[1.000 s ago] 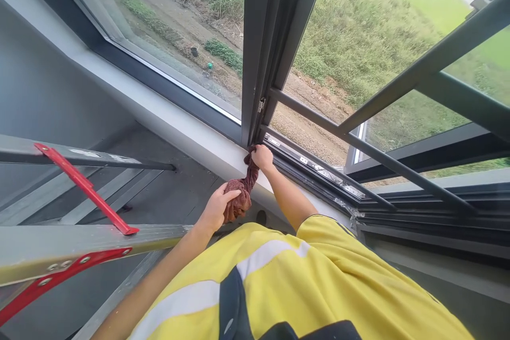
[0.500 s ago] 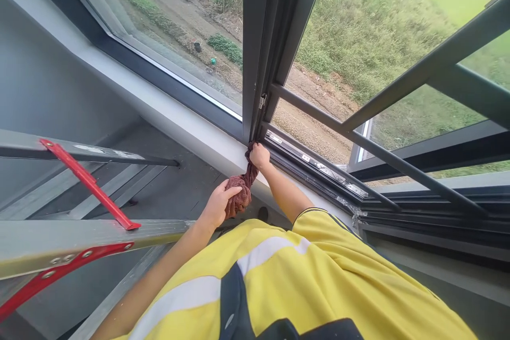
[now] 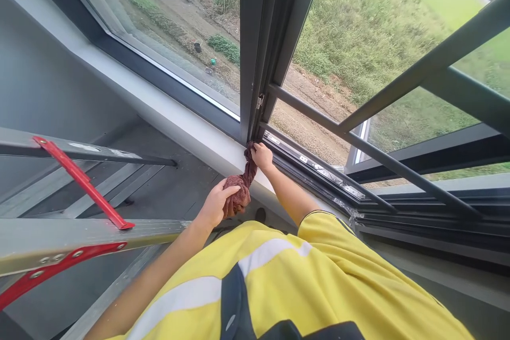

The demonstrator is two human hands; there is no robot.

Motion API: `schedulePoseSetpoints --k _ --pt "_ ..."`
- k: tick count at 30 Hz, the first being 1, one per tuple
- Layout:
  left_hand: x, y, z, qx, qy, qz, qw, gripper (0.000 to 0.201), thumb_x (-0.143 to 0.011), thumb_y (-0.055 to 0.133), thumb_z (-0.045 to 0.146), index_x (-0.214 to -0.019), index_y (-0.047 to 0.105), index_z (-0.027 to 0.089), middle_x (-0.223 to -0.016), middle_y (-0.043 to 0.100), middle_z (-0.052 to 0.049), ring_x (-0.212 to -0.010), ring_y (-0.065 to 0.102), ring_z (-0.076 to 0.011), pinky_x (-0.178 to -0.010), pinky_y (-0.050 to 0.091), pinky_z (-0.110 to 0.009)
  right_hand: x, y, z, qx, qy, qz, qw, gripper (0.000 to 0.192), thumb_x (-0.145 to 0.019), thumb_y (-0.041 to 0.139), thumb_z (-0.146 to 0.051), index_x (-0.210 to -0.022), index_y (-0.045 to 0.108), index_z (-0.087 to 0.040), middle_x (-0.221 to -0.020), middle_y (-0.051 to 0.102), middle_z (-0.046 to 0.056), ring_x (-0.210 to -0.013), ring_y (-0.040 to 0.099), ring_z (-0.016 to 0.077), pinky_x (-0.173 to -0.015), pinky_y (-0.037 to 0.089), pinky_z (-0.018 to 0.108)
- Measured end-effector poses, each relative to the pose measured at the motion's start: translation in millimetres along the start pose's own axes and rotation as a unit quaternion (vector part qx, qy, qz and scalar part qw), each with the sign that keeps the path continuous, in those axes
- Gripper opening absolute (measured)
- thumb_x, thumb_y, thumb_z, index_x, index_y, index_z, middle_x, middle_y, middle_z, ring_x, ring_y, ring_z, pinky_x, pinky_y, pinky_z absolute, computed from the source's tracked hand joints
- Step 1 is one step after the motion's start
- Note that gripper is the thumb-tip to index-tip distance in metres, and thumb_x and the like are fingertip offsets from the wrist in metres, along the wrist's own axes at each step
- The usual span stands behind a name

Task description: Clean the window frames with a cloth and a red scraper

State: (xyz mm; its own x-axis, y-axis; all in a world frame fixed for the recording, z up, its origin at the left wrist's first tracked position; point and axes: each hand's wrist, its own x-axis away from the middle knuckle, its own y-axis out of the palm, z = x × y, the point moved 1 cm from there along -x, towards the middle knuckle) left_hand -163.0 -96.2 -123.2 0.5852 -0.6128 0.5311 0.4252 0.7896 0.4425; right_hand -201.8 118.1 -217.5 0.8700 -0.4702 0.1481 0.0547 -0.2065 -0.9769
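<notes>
A reddish-brown cloth is stretched between my two hands. My right hand grips its upper end and presses it into the bottom corner of the dark window frame, where the upright meets the sill track. My left hand holds the bunched lower end of the cloth just below the white sill. My yellow shirt with a pale stripe fills the bottom of the view.
An aluminium ladder with red braces stands at the left. The window sash is swung open outward at the right, with a stay arm across the opening. A fixed glass pane is at the left; ground and grass lie far below.
Both hands keep hold of the cloth in the frame corner; they shifted only slightly as the view moved a little.
</notes>
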Motion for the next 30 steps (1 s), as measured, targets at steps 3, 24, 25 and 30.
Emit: schedulePoseSetpoints --k 3,24,25,30 --pt "1.1 -0.2 -0.7 -0.008 -0.006 0.003 1.000 0.038 -0.068 0.071 0.026 -0.104 0.063 0.016 -0.091 0.070 -0.006 -0.079 0.065 -0.0191 -0.070 0.052 -0.029 -0.7 4.5 -3.2 0.017 -0.001 0.005 1.000 0.037 -0.097 0.028 -0.035 -0.121 0.054 -0.024 -0.114 0.058 0.008 -0.098 0.059 0.0194 -0.079 0.046 0.027" --pt "16.8 -18.2 -3.1 0.020 0.019 0.034 0.999 0.039 -0.064 0.074 0.023 -0.101 0.064 0.014 -0.093 0.071 -0.006 -0.085 0.065 -0.0182 -0.079 0.050 -0.029 29.3 10.2 -1.0 -0.020 0.118 -0.052 0.991 0.033 -0.094 0.035 -0.024 -0.123 0.048 -0.016 -0.112 0.057 0.017 -0.103 0.059 0.0236 -0.085 0.045 0.034" --pt "17.4 -19.2 -2.8 0.018 0.015 0.044 0.999 0.039 -0.063 0.074 0.022 -0.100 0.064 0.014 -0.091 0.071 -0.006 -0.084 0.065 -0.0180 -0.077 0.050 -0.029 23.2 11.7 -10.0 -0.025 0.111 -0.045 0.993 0.033 -0.094 0.033 -0.022 -0.123 0.047 -0.014 -0.113 0.056 0.017 -0.103 0.059 0.0231 -0.085 0.045 0.034" --pt "14.7 -15.0 2.8 -0.013 0.007 0.034 0.999 0.036 -0.063 0.074 0.022 -0.097 0.064 0.013 -0.085 0.070 -0.005 -0.076 0.064 -0.0168 -0.071 0.050 -0.027 8.5 15.4 -24.9 -0.055 0.100 -0.015 0.993 0.035 -0.093 0.035 -0.021 -0.125 0.048 -0.018 -0.109 0.058 0.013 -0.096 0.059 0.0212 -0.079 0.044 0.031"
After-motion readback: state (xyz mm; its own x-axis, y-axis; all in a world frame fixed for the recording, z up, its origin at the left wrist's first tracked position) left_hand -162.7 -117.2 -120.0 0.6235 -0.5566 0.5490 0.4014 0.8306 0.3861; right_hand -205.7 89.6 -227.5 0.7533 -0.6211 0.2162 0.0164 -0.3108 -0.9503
